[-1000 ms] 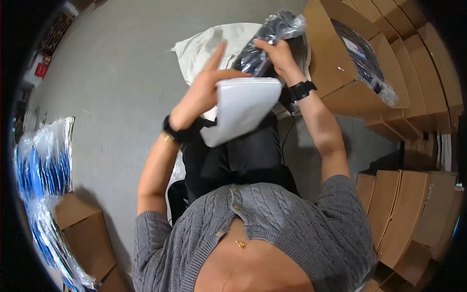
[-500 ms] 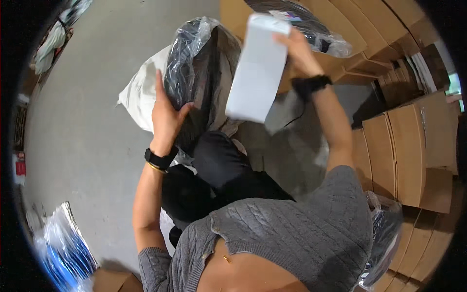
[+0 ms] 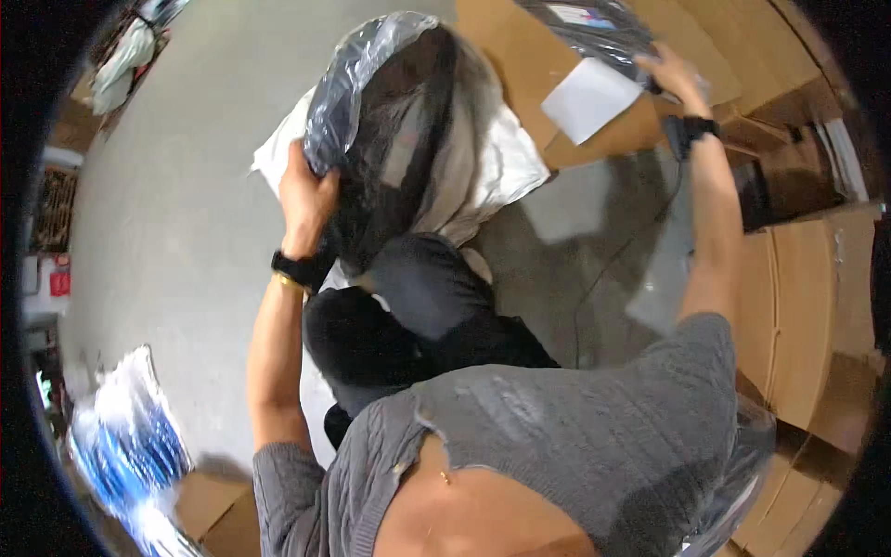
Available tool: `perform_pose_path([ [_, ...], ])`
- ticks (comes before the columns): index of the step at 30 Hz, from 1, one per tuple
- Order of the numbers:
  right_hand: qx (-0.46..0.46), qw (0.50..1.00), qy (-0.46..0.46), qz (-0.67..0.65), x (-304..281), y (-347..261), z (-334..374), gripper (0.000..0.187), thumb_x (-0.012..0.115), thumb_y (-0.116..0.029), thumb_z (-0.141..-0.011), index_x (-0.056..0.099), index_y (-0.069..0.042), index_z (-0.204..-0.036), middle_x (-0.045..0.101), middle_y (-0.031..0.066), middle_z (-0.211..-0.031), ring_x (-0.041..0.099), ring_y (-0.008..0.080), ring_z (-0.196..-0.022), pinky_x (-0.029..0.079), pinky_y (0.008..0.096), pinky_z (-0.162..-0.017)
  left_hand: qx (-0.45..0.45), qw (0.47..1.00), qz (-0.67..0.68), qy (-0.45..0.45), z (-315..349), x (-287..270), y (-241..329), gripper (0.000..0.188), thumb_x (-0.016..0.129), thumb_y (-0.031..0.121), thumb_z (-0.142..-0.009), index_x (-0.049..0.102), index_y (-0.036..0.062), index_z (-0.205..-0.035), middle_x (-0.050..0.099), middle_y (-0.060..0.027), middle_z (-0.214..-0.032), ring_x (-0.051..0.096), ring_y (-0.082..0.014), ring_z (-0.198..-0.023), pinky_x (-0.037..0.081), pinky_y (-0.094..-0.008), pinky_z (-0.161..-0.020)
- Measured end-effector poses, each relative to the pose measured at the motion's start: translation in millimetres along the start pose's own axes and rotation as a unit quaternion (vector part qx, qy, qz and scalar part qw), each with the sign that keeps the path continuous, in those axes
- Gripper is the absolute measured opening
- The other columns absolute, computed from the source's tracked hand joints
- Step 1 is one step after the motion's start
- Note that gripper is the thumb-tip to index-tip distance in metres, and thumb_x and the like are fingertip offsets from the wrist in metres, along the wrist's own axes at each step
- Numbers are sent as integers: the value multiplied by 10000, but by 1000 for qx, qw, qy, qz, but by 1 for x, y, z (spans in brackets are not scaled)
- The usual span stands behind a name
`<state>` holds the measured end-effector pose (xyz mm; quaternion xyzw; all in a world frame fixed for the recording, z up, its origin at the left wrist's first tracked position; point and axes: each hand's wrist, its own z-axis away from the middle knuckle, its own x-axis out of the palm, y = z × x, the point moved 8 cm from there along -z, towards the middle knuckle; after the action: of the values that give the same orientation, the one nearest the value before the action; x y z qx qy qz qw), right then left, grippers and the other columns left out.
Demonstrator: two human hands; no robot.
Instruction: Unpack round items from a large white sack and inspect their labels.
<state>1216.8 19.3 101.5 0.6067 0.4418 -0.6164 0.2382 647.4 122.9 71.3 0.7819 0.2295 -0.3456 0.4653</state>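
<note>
In front of my knees stands a white woven sack (image 3: 515, 153), its mouth spread around a dark bundle in clear plastic wrap (image 3: 371, 56). My left hand (image 3: 308, 200) is closed on the left edge of that wrap, its thumb on the near side and some fingertips hidden. At upper right, my right hand (image 3: 675, 79) is stretched over a dark plastic-wrapped package (image 3: 603, 37) with a pale label, fingers extended and slightly blurred. Beside those fingers a flat white rectangular piece (image 3: 591, 100), like paper or thin card, lies on a cardboard box (image 3: 520, 56).
Cardboard boxes (image 3: 803, 316) are stacked along the right side. A thin dark cable (image 3: 608, 265) runs over the grey floor (image 3: 176, 232). Blue items in clear plastic (image 3: 130, 446) and a small carton (image 3: 209, 501) sit at lower left.
My right hand has moved right, and the white piece it held now lies on the cardboard box. The left hand has closed on the plastic wrap, and the sack shows more widely spread.
</note>
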Motion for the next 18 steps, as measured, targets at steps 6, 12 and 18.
perform_pose_path([
  [6, -217, 808, -145, -529, -3, -142, 152, 426, 565, -276, -880, 474, -67, -1240, 579, 84, -1142, 541, 148, -1046, 448, 289, -866, -5, 995, 100, 20, -54, -55, -9, 338, 668, 45, -629, 552, -16, -940, 636, -142, -847, 607, -233, -796, 454, -314, -743],
  [12, 91, 603, -340, -716, 127, -193, 140, 715, 649, -328, -815, 278, -40, -1355, 414, 184, -1321, 482, 237, -1151, 418, 342, -928, 78, 994, 69, 4, -15, -140, 48, 349, 643, -13, -653, 548, -14, -989, 637, -107, -865, 582, -145, -796, 446, -273, -743],
  [18, -376, 782, 187, -460, 64, -264, 116, 702, 745, -153, -704, 386, -48, -1298, 479, 129, -1266, 436, 234, -1198, 334, 331, -1008, 140, 989, 2, -46, 3, -156, 55, 399, 653, -14, -676, 526, -28, -1054, 631, -93, -886, 565, -128, -853, 437, -272, -776],
])
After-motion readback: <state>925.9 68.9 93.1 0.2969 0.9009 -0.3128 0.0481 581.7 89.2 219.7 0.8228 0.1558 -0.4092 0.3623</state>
